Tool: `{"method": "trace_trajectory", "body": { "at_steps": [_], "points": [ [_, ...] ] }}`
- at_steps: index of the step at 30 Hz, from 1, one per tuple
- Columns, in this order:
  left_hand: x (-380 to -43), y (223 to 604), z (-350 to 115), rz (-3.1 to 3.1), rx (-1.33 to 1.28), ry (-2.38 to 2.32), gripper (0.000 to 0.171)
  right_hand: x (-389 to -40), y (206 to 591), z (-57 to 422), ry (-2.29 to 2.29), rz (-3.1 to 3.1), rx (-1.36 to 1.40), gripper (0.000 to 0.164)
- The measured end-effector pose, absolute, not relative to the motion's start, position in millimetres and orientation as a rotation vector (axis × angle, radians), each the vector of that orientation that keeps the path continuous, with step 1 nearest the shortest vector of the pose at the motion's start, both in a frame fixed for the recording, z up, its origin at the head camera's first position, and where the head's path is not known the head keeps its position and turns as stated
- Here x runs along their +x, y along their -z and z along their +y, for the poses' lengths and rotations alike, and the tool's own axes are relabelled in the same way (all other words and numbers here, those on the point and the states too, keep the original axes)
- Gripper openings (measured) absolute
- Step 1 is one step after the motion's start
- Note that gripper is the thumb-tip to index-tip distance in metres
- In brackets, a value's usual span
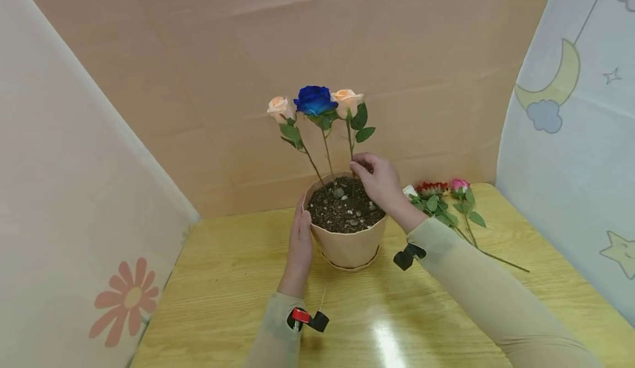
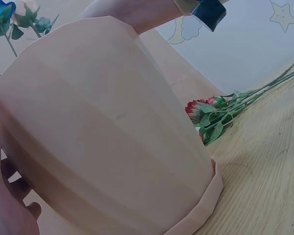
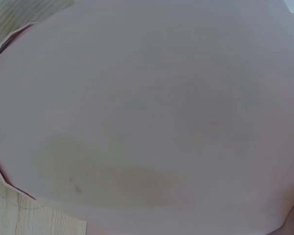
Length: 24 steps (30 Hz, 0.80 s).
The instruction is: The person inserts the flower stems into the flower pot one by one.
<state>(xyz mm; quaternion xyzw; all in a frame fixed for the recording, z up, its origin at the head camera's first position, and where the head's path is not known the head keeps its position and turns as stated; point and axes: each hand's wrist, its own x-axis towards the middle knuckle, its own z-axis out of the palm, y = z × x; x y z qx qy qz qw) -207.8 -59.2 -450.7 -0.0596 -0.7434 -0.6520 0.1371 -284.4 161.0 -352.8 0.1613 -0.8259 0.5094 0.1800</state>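
A peach flower pot (image 1: pixel 347 247) full of dark soil (image 1: pixel 337 214) stands in its saucer (image 1: pixel 353 269). Three stems rise from the soil: a pale peach rose (image 1: pixel 280 109) on the left, a blue rose (image 1: pixel 315 101) in the middle and another peach rose (image 1: pixel 347 102) on the right. My right hand (image 1: pixel 379 179) pinches the right rose's stem between thumb and fingers, above the soil. Against the pot's left side rests my left hand (image 1: pixel 300 236), its fingers lying along the wall. The pot's wall (image 3: pixel 152 107) fills the right wrist view, which hides that hand's fingertips.
Right of the pot, loose flowers lie on the wooden table (image 1: pixel 223 280): a red one (image 1: pixel 431 187), a pink rose (image 1: pixel 459 184) and a partly hidden white one (image 1: pixel 409 191). Their stems reach toward the right. Cloth panels stand behind and at both sides.
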Motion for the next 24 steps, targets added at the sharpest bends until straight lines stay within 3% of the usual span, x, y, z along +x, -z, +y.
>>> {"method": "trace_trajectory", "body": {
  "at_steps": [24],
  "points": [
    [-207.8, 451.9, -60.8, -2.150, -0.204, 1.861, 0.062, -282.0, 356.7, 159.7, -1.414, -2.321, 0.404, 0.028]
  ]
}}
